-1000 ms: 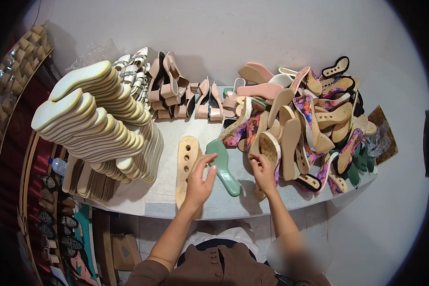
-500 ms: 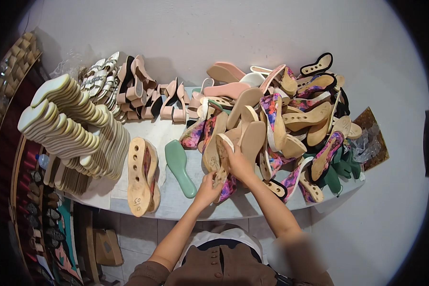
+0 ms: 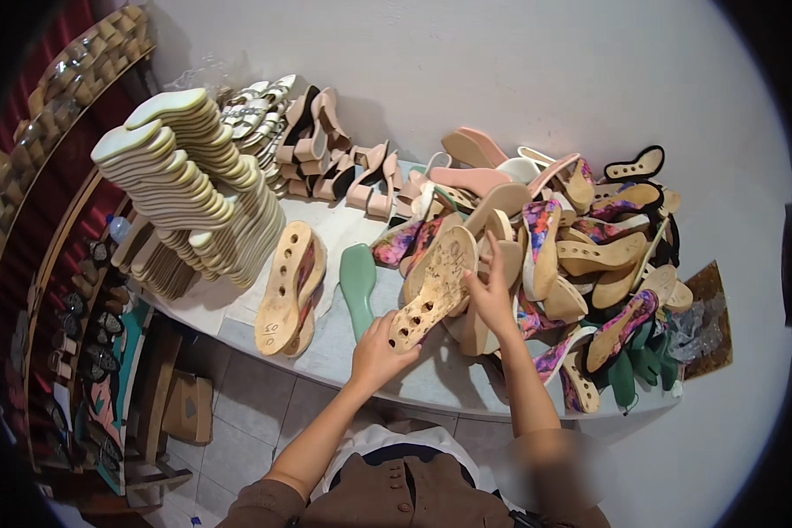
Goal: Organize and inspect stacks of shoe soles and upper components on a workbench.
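Observation:
A pale wooden wedge sole [image 3: 436,286], with a row of holes through its narrow end, is tilted over the front of the table. My left hand [image 3: 380,354] is closed around that holed end. Beside the sole's broad end, my right hand [image 3: 493,295] has its fingers stretched out and apart, the thumb close to or touching the edge. To the left lies a green insole [image 3: 357,286]. Farther left, a pair of wooden soles [image 3: 283,295] rests with holes showing. Behind my right hand, a heap of wedge soles [image 3: 600,255] includes several covered in floral fabric.
Tall stacks of cream-edged soles [image 3: 185,189] stand on the table's left. Pink block-heeled sandals [image 3: 378,180] and white sandals [image 3: 260,114] sit at the back. Green pieces [image 3: 647,356] and a clear plastic bag [image 3: 700,339] lie at right. A shoe rack [image 3: 88,352] is at far left.
The sole has been turned so that its broad face and holes show. My right hand's fingers have spread at its edge, while my left keeps its grip. The whole view has shifted.

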Demonstrator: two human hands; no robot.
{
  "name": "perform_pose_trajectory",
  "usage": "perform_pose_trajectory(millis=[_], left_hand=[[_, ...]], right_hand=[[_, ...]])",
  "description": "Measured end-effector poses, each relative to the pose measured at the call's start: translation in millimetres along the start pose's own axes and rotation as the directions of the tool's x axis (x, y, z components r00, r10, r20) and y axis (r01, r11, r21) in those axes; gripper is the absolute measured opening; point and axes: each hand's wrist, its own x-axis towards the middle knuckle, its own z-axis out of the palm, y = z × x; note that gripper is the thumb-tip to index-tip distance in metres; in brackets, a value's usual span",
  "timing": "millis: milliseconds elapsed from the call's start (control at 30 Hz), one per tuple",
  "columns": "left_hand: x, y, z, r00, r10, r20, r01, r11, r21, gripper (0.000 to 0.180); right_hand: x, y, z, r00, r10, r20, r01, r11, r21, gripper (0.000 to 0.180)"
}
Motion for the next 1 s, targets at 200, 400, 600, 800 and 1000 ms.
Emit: perform_pose_trajectory(millis=[200, 400, 600, 800, 1000], left_hand=[[-15.5, -6.5, -37.7, 0.941, 0.081, -0.329, -0.020, 0.982, 0.185, 0.065], [-16.7, -12.6, -97.4, 0.900, 0.139, -0.414, -0.024, 0.962, 0.270, 0.070], [-21.8, -69.9, -170.8, 0.929, 0.258, -0.264, -0.251, 0.966, 0.060, 0.093], [-23.7, -119.7, -201.6, 0.921, 0.363, -0.141, -0.346, 0.929, 0.127, 0.096], [-16.5, -146.2, -196.7, 0.917, 0.370, -0.149, -0.366, 0.929, 0.058, 0.098]], right_hand=[[14.8, -57.2, 49.3, 0.936, 0.323, 0.140, -0.345, 0.761, 0.550, 0.068], [18.5, -96.7, 127.2, 0.969, 0.201, 0.141, -0.244, 0.720, 0.650, 0.066], [39.4, -123.8, 184.8, 0.896, 0.343, 0.284, -0.444, 0.654, 0.613, 0.067], [47.5, -138.1, 230.7, 0.870, 0.405, 0.282, -0.492, 0.676, 0.549, 0.068], [41.6, -123.8, 256.5, 0.952, 0.306, 0.013, -0.286, 0.874, 0.393, 0.059]])
